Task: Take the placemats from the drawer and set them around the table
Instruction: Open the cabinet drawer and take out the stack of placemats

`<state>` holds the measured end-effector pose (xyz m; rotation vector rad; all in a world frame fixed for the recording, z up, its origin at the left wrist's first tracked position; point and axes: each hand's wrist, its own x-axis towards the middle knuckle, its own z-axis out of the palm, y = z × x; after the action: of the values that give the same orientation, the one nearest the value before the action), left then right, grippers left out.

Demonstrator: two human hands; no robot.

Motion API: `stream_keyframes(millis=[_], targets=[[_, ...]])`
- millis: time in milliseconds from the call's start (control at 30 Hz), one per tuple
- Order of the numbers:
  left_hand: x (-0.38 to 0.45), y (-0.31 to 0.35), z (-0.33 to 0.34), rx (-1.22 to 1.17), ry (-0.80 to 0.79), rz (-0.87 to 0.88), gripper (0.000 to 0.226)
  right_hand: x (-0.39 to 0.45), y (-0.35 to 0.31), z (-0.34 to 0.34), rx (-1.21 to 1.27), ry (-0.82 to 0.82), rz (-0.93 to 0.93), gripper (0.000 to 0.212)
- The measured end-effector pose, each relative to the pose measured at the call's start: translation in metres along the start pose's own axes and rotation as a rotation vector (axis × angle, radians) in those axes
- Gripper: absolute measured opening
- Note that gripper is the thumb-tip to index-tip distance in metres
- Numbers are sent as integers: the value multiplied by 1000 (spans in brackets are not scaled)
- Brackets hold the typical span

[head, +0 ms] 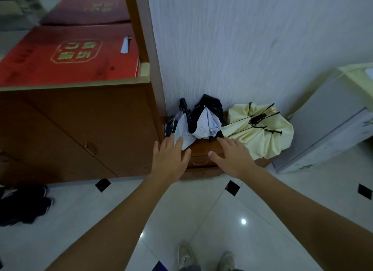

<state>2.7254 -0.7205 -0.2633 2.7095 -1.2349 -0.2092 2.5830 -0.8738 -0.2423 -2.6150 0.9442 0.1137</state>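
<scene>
Two hands out, both flat with fingers spread, holding nothing. Left hand (170, 155) hovers by the black-and-white folded umbrella (193, 125), fingertips at its fabric; contact unclear. Right hand (232, 155) is over the top of the low wooden stand (203, 147), near the pale yellow umbrella (260, 129). Small drawer (199, 161) with a brass pull sits closed between the hands, just below them. Placemats not visible. Brown cabinet (80, 133) at left, red boxes (66, 56) on it. White tiled floor (181, 210) below.
</scene>
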Motion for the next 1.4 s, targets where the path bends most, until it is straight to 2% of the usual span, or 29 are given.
stream_keyframes(millis=[233,400,633,767,833,1067,1400], targets=[[-10,-10,12,-65,11,-70,54,4,-6,21,32,-16,26,68],[-19,-9,38,-69,-7,-86,53,1,0,53,38,-98,21,68],[-30,6,95,-58,-141,-66,55,-9,37,109,62,-202,42,69],[-27,11,130,-23,-135,-46,65,-2,64,142,113,-211,63,68],[-21,15,150,-35,-138,-43,62,5,78,158,143,-198,81,68],[11,22,260,-48,-183,-18,56,44,126,245,196,-92,75,67],[57,-9,448,-95,-204,-62,56,103,201,427,335,-100,179,63]])
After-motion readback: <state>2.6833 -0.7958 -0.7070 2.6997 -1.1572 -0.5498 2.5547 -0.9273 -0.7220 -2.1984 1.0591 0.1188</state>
